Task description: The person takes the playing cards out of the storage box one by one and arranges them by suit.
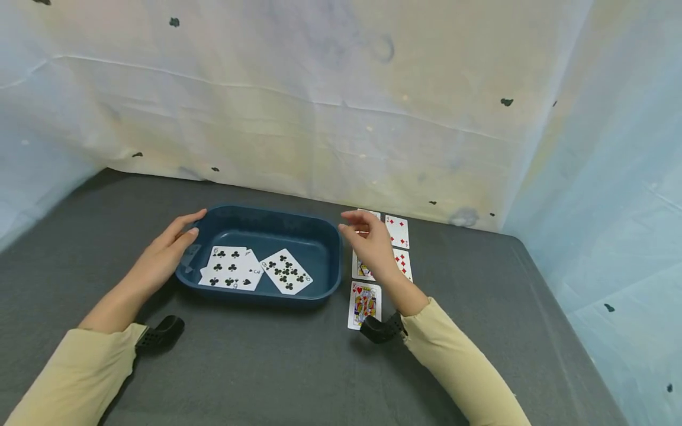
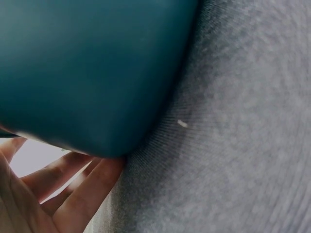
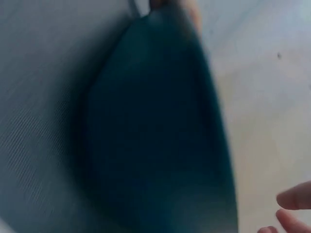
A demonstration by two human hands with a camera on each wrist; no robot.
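A dark blue tray [image 1: 261, 300] lies on the table with several playing cards in it. The six of clubs [image 1: 226, 266] overlaps a spade card [image 1: 251, 273], and a many-pip clubs card [image 1: 288, 272] lies slanted to their right. My left hand [image 1: 165, 254] touches the tray's left end, its fairly straight fingers [image 2: 92, 194] against the outer wall in the left wrist view. My right hand [image 1: 370, 242], fingers loosely bent and nothing seen between them, hovers just past the tray's right rim. It hides parts of the cards set out there.
Right of the tray, two columns of red cards lie face up: a king of hearts [image 1: 364, 305] at the near end, diamond cards [image 1: 397, 231] in the right column. Grey cloth [image 1: 256, 373] covers the table. A pale fabric wall [image 1: 298, 118] rises behind.
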